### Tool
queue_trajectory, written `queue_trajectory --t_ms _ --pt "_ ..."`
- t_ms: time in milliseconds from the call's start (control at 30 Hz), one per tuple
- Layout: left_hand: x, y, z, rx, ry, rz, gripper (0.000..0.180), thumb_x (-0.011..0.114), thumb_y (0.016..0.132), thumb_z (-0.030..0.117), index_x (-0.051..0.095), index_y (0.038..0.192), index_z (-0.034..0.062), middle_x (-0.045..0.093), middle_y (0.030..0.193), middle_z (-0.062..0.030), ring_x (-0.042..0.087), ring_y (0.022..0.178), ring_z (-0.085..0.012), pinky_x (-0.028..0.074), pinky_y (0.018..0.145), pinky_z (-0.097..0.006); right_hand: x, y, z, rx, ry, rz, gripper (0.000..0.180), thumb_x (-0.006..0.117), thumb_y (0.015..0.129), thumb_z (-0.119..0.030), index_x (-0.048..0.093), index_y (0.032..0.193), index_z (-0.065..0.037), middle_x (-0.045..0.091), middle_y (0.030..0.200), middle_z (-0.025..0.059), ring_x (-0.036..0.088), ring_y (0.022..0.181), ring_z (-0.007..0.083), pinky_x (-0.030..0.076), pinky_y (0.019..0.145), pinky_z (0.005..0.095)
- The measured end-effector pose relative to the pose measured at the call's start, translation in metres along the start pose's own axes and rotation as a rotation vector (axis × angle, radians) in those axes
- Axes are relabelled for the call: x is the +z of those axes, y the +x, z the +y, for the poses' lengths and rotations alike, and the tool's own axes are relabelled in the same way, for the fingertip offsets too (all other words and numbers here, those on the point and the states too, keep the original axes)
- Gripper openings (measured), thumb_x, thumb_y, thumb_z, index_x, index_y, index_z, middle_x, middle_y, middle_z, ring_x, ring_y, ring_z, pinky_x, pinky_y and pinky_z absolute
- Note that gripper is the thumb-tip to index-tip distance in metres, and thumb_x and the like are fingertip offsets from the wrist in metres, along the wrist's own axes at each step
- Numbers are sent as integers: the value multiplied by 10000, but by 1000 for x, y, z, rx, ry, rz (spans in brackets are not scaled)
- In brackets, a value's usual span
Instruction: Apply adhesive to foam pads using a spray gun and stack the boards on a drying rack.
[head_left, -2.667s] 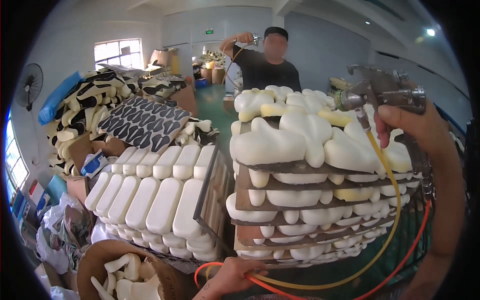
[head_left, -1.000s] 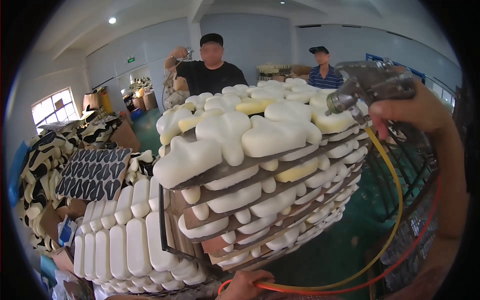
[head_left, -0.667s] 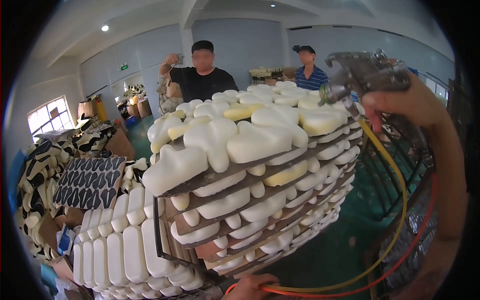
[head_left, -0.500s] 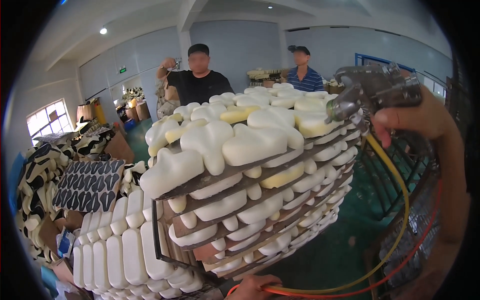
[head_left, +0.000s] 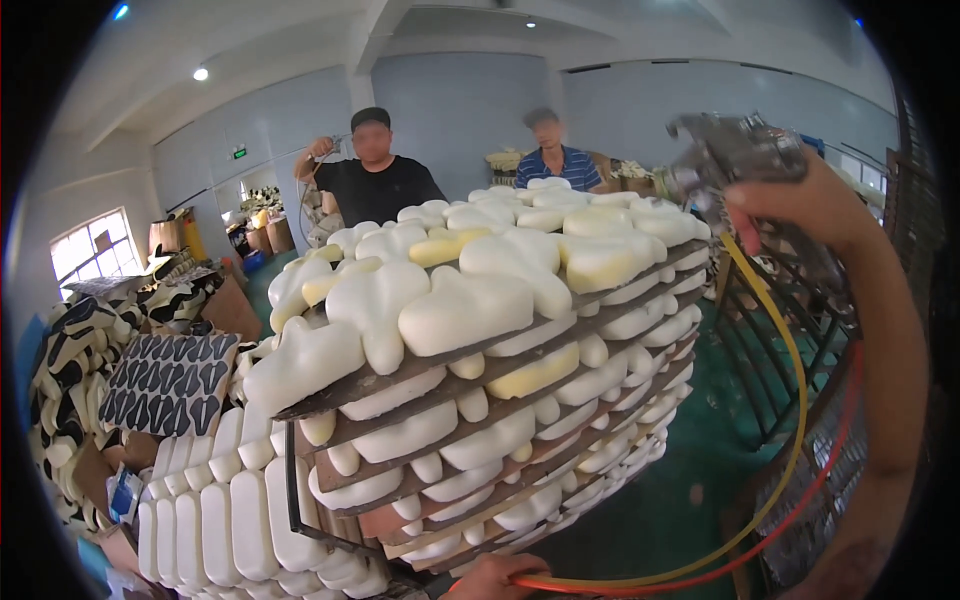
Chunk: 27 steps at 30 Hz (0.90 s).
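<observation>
Our right grip point(head_left: 805, 200) is wrapped firmly around the handle of a metal spray gun point(head_left: 745, 155), which we hold up at the upper right, its nozzle turned left toward the pale foam pieces point(head_left: 465, 312). Our left grip point(head_left: 497, 578), partly cut off by the lower edge, is closed on a yellow hose point(head_left: 797, 420) and a red hose point(head_left: 842, 420); both sweep up to the right in a wide loop, the yellow one reaching the gun. Between our hands and the far side of the room stands the big stack: foam pieces crowd the top board point(head_left: 375, 381), and more lie between the layers of boards below, blocking our view of the lower bodies of two people. One, in a black shirt point(head_left: 385, 190), raises a hand with a small metal tool; the other, in a striped shirt point(head_left: 560, 170), stands to the right of that person. On our right, behind the hoses, a dark metal rack point(head_left: 768, 340) stands on the green floor point(head_left: 712, 440). At lower left, just beside the stack, long rounded blocks point(head_left: 235, 530) sit in rows next to a black metal frame point(head_left: 293, 480). Behind them a sheet with dark shapes point(head_left: 170, 383) leans against a heap of black-and-cream pieces point(head_left: 75, 350), with a window point(head_left: 97, 250) beyond.
</observation>
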<state>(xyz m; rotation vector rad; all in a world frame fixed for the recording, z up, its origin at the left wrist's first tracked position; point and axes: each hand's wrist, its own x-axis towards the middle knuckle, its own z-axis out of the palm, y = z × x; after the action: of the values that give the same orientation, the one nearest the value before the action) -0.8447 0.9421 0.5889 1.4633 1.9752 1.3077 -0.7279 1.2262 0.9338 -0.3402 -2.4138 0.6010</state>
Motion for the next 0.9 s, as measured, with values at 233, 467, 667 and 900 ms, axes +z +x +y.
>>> queue_trajectory --t_ms 233,467,667,900 --pt "46 57 10 -10 48 44 136 620 737 111 641 866 75 633 761 -128 630 719 -269 488 623 -327 3 13 34 -135 206 -197 199 672 761 -163 577 830 -2 609 663 66 594 575 130 481 581 250" --pt "83 97 5 -67 62 33 147 621 744 129 635 883 84 635 786 -129 627 733 -286 489 626 -333 -14 22 81 -179 285 -209 172 671 751 -139 586 776 8 605 651 83 597 531 153 490 509 264" --pt "92 112 9 -42 53 2 150 630 738 124 629 883 83 631 773 -124 620 712 -283 481 617 -339 -46 25 115 -73 135 -112 171 668 744 -154 586 762 -4 595 604 61 579 497 134 470 507 255" --pt "90 120 16 -118 -24 -112 161 625 725 103 626 884 76 619 735 -124 611 683 -232 469 604 -319 -52 48 112 -141 61 -115 210 643 762 -212 579 696 -24 583 595 36 558 525 104 449 573 238"
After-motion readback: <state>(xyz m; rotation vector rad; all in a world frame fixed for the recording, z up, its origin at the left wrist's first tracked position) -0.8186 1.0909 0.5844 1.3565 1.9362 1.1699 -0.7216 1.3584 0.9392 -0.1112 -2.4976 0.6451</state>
